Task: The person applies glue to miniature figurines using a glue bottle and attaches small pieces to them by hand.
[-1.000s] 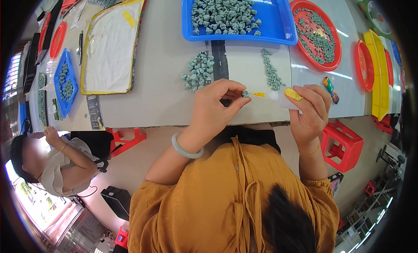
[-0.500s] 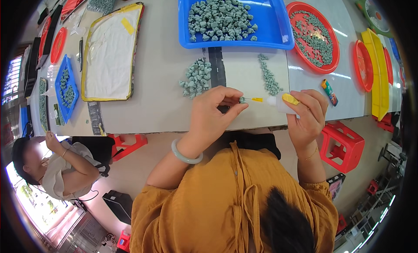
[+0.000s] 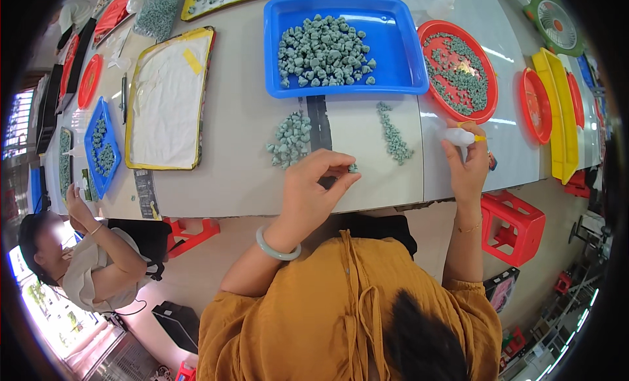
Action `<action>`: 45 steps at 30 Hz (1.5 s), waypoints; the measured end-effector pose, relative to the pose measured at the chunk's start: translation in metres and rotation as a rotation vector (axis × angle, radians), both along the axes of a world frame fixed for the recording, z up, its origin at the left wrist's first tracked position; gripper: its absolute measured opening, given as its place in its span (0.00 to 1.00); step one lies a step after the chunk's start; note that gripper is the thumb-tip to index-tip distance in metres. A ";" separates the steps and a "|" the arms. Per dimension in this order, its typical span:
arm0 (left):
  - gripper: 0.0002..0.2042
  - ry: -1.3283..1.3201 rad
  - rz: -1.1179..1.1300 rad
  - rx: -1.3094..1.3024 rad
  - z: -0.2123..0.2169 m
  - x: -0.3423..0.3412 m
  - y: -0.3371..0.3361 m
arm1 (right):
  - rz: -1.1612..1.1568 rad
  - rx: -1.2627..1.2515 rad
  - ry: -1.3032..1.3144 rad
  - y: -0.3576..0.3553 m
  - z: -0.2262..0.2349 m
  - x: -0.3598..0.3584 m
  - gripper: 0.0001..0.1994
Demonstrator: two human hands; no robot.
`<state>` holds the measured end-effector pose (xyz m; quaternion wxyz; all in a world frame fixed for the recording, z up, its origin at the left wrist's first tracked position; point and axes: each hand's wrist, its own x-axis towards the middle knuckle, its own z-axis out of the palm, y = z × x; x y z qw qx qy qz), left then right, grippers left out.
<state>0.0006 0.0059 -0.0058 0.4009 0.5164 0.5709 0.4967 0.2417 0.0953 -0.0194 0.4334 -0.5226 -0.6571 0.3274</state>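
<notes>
Beige floor (image 3: pixel 429 227), red stool (image 3: pixel 524 231), bright window (image 3: pixel 56 315) lower left, probably strip lights (image 3: pixel 582 319) lower right

1 green fan (image 3: pixel 555 24) near a yellow tray (image 3: pixel 560 119); red stool (image 3: pixel 528 229) below.

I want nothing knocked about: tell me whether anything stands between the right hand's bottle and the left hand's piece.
Between the bottle in the right hand and the piece in the left hand, only the near end of the row of bits shows, lying on the table; nothing visible stands up in the way.
</notes>
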 end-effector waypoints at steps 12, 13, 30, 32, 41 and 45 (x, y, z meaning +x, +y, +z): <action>0.09 -0.006 0.005 -0.025 0.000 0.001 -0.001 | 0.236 0.457 -0.469 -0.034 0.010 -0.060 0.14; 0.09 -0.001 0.005 -0.029 0.001 0.001 -0.001 | 0.214 0.426 -0.495 -0.033 0.010 -0.063 0.13; 0.10 -0.035 0.007 -0.026 0.001 0.000 -0.001 | 0.336 0.195 -0.391 -0.023 0.019 -0.081 0.09; 0.10 -0.052 0.003 -0.030 0.000 0.000 -0.002 | 0.297 0.244 -0.411 -0.024 0.018 -0.081 0.09; 0.09 -0.058 0.015 -0.007 0.001 0.000 -0.002 | 0.379 0.355 -0.332 -0.009 0.016 -0.071 0.07; 0.09 -0.085 0.015 -0.057 -0.001 -0.001 -0.002 | 0.545 0.269 -0.352 -0.008 0.022 -0.073 0.06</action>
